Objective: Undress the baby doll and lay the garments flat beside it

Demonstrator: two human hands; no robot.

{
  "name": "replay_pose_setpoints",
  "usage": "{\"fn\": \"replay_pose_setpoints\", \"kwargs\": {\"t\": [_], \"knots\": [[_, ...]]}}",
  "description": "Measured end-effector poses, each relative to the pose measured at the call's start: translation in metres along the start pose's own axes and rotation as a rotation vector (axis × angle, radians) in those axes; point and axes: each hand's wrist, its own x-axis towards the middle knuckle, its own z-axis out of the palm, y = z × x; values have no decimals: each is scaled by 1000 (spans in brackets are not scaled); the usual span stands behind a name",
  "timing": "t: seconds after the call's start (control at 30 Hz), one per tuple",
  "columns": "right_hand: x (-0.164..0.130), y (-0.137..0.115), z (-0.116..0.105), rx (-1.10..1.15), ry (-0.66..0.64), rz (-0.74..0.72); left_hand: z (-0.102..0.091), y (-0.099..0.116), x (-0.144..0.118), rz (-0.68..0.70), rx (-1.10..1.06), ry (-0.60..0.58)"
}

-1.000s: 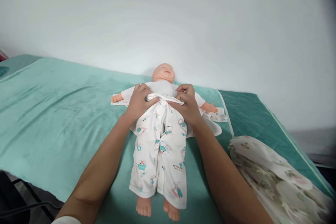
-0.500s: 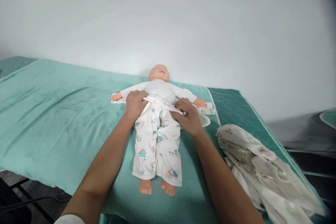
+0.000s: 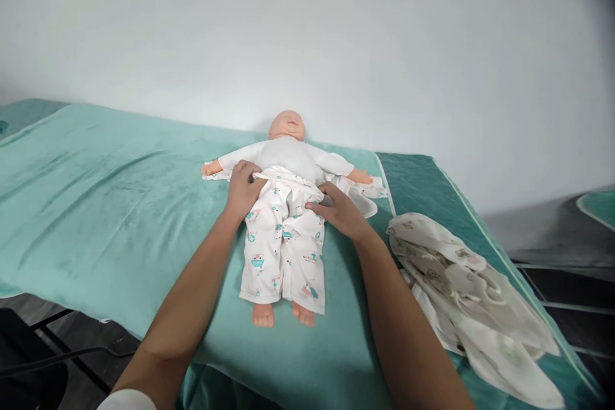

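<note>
A baby doll lies on its back, arms spread wide, its head near the wall. White printed trousers cover its legs, with both bare feet showing below the cuffs. At the left side of the waistband, my left hand is closed on the trousers. My right hand pinches the trousers at the right side of the waist. A white printed garment is spread under the doll's back and arms; most of it is hidden.
A teal blanket covers the table. On its right side lies a crumpled heap of pale printed baby clothes. A white wall stands right behind the table. A black cable runs at the lower left.
The trousers' waistband sits bunched and less stretched between my hands than before. The whole scene has moved slightly up in the view. Both hands stay at the waist.
</note>
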Motion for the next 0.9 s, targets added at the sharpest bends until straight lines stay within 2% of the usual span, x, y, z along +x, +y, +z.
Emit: {"fn": "replay_pose_setpoints", "kwargs": {"t": [0.13, 0.27, 0.4, 0.67, 0.8, 0.9], "knots": [[2, 0, 5, -38, 122, 21, -9, 12, -33, -3, -34, 23], [2, -4, 12, -48, 282, -18, -22, 23, -66, -63, -25, -35], [4, -8, 23, 33, 422, -38, -26, 26, -75, -136, -70, -87], [3, -7, 24, 116, 320, -101, -24, 18, -73, -144, -104, -163], [-2, -11, 17, 27, 254, -185, -23, 19, -75, -152, -58, -143], [-6, -13, 15, -22, 283, -181, -22, 21, -75, -164, -13, -124]]}}
